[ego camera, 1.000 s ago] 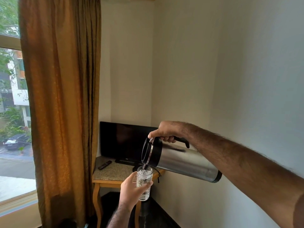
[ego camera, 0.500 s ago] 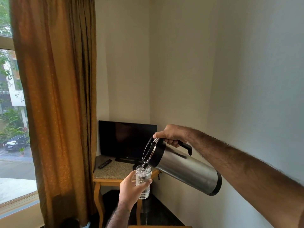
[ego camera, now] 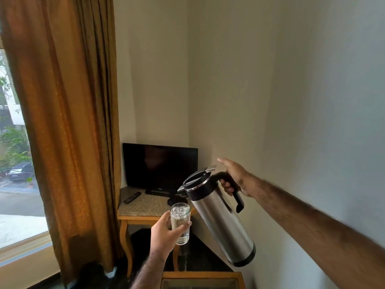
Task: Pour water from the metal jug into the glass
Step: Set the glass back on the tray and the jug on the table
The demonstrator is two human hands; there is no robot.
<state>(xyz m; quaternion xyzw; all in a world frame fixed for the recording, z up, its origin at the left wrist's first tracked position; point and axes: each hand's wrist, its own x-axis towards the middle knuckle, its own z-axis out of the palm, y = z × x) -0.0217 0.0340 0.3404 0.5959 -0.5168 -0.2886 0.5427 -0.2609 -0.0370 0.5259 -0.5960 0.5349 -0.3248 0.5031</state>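
Observation:
A tall clear glass (ego camera: 180, 223), nearly full of water, is held upright in the air by my left hand (ego camera: 165, 233), whose fingers wrap its lower half. To its right hangs the steel jug (ego camera: 221, 224) with a black top, tilted only slightly, its spout just above and right of the glass rim. My right hand (ego camera: 234, 177) grips the jug's black handle with the thumb lifted off the lid lever. The lid is down. No water runs from the spout.
A small stone-topped wooden table (ego camera: 143, 207) in the corner carries a black television (ego camera: 160, 165) and a remote (ego camera: 132, 197). An orange curtain (ego camera: 62, 122) hangs at the left beside a window. The wall runs close on the right. A wooden edge (ego camera: 203, 277) lies below.
The jug has swung from steeply tipped to nearly upright, its base dropping. The stream into the glass has stopped, my thumb has come off the lid lever, and the lid has shut.

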